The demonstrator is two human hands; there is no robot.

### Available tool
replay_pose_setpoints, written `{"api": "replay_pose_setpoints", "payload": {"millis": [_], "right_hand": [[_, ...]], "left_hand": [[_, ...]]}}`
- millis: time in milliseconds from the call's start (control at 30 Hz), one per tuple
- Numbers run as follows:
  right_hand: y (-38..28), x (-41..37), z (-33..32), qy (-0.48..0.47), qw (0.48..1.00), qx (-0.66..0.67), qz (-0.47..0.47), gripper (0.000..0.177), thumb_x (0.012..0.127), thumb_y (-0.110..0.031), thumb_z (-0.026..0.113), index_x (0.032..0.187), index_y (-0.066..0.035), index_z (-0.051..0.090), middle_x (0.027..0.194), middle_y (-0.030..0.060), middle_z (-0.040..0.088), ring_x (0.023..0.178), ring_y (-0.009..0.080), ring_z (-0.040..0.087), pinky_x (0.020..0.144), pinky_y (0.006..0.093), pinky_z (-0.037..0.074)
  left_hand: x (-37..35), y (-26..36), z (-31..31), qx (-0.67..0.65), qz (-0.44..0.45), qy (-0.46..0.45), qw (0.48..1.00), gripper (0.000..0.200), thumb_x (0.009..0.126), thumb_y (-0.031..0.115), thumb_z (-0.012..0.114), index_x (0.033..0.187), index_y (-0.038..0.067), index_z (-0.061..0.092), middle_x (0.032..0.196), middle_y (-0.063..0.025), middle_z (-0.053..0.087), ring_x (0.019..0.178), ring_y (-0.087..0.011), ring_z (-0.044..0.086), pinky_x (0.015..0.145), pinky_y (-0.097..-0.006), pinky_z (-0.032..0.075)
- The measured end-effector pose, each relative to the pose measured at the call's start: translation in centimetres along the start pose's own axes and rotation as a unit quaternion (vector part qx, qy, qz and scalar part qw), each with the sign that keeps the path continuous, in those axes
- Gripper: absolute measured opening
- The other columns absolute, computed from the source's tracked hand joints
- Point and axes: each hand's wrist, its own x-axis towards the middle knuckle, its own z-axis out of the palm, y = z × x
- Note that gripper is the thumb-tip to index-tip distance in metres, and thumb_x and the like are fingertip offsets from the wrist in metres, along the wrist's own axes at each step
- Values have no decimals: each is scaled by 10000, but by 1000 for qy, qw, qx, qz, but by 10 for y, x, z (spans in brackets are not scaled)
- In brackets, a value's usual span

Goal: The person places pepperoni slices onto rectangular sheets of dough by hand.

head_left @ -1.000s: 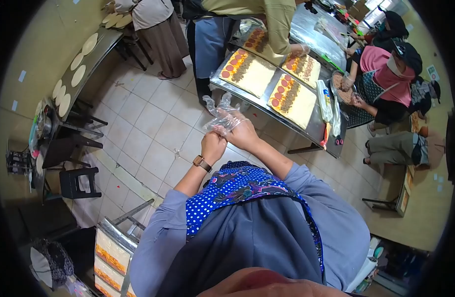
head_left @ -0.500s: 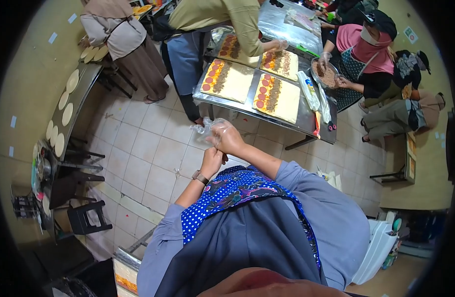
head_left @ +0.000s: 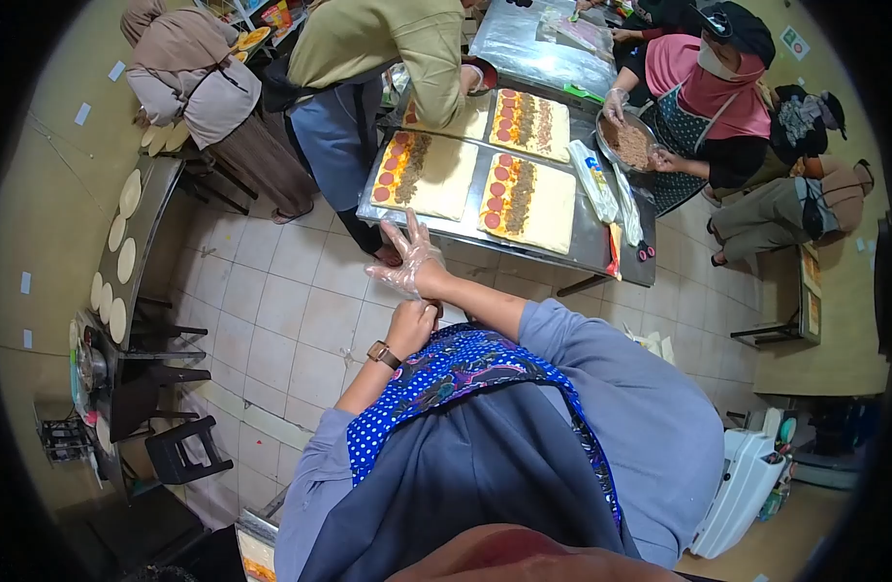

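Observation:
My right hand (head_left: 407, 267) wears a clear plastic glove (head_left: 396, 278) and is open, its fingers spread near the table's front edge. It holds nothing. My left hand (head_left: 412, 328), bare with a watch (head_left: 383, 355) on the wrist, is closed at my right wrist, on the cuff of that glove; its fingertips are partly hidden. Beyond my hands, a metal table (head_left: 446, 228) bears several rectangular dough sheets. The near left sheet (head_left: 446, 179) and the near right sheet (head_left: 550, 209) carry rows of sausage slices, orange topping and brown minced filling.
Across the table one person (head_left: 368, 48) leans over the sheets. Another person (head_left: 693, 107) holds a bowl (head_left: 628, 141) of brown filling. A piping bag (head_left: 594, 182) and scissors (head_left: 645, 252) lie at the table's right side. Dough rounds (head_left: 126, 260) line a left table; a black stool (head_left: 186, 449) stands nearby.
My right hand's fingers have spread and filled the glove, which was loose and crumpled at the fingertips. My left hand stays at the right wrist. The view has shifted slightly.

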Motion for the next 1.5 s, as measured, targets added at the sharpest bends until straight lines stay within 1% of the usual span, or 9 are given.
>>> {"api": "replay_pose_setpoints", "payload": {"millis": [167, 300, 400, 533, 633, 767, 933, 1033, 1500], "right_hand": [[30, 30, -23, -24, 984, 161, -73, 1174, 620, -736, 643, 1486, -242, 22, 1461, 302, -190, 1358, 504, 81, 1105, 456, 233], [82, 63, -35, -61, 978, 174, -96, 1190, 619, -473, 790, 1477, -188, 16, 1470, 328, -25, 1314, 467, 280, 1080, 415, 315], [149, 82, -17, -6, 973, 195, -125, 806, 651, -306, 767, 1343, -130, 393, 1226, 231, 513, 1087, 366, 548, 917, 390, 463], [199, 62, -43, -71, 981, 181, 0, 361, 664, -248, 741, 918, -40, 591, 693, 124, 615, 672, 261, 618, 670, 378, 488], [240, 54, -31, -60, 987, 144, -26, 290, 713, -301, 707, 797, -42, 608, 631, 117, 604, 634, 281, 610, 660, 388, 485], [255, 56, -27, -125, 988, 86, -14, 307, 771, -365, 650, 762, -59, 627, 632, 130, 602, 647, 295, 609, 657, 399, 477], [271, 73, 13, -104, 964, 109, -220, 285, 817, -314, 560, 764, -42, 626, 729, 173, 637, 685, 349, 599, 669, 423, 463], [266, 67, 8, -229, 949, 128, -173, 240, 812, -255, 537, 761, -35, 617, 767, 195, 629, 695, 368, 591, 670, 434, 456], [315, 6, 28, -152, 981, -19, -115, 313, 833, -286, 485, 774, -14, 629, 810, 212, 615, 741, 385, 583, 702, 461, 448]], "left_hand": [[42, 6, 1, -2, -30, -8, 1000, 279, 835, 185, 450, 746, 0, 640, 634, -147, 625, 622, -300, 629, 634, -391, 485], [68, 17, -10, 26, -2, -77, 997, 238, 825, 192, 522, 875, 9, 666, 779, -159, 662, 752, -298, 648, 725, -364, 496], [67, -14, -12, 10, -75, -53, 996, 233, 831, 190, 560, 956, 12, 641, 918, -174, 656, 860, -305, 633, 758, -361, 493], [32, -66, -19, 153, -184, 38, 970, 231, 831, 216, 552, 955, 44, 642, 902, -175, 653, 865, -319, 629, 751, -377, 497], [-12, -123, -8, 191, -297, 48, 934, 271, 829, 292, 547, 920, 63, 660, 891, -186, 658, 881, -340, 627, 751, -401, 494], [-56, -209, 18, 29, -323, 119, 938, 317, 844, 332, 545, 904, 47, 669, 857, -197, 659, 873, -310, 639, 757, -379, 490], [-50, -221, 44, -18, -343, 117, 932, 281, 853, 280, 543, 916, 36, 667, 850, -160, 664, 850, -265, 635, 748, -348, 489], [-60, -233, 59, -51, -353, 118, 927, 261, 858, 249, 542, 924, 29, 666, 846, -138, 666, 836, -237, 633, 742, -329, 488], [-70, -275, 28, -148, -429, 122, 883, 165, 849, 113, 557, 927, 10, 660, 873, -49, 668, 808, -135, 615, 740, -269, 492]]}}
